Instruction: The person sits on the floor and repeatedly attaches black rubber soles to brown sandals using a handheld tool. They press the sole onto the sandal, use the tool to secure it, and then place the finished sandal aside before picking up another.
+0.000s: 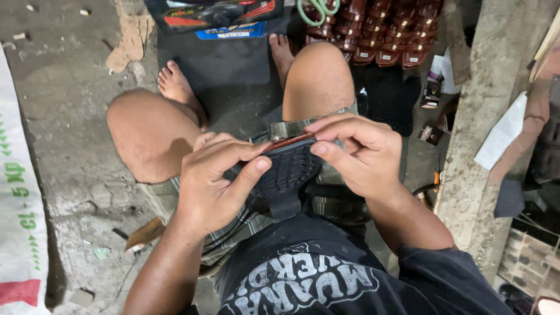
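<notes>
Both hands grip one sandal [289, 169]: left hand [213, 186] & right hand [361, 154] fingers pinch its edge. Sole looks on; rows of finished sandals [388, 29] wait nearby.

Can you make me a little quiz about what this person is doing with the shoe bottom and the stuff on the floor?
1. True or false: both hands hold the black sole.
2. Which thumb presses on the ridged face of the sole? A) the one on the left hand B) the one on the right hand C) neither
3. Fill in: the green scissors lie beside rows of brown ____.

Key
1. True: each hand grips one side of it, above the lap.
2. A: the left thumb lies across the tread, while the right hand's fingertips pinch the edge.
3. Sandals, as far as the picture lets me tell.
</notes>
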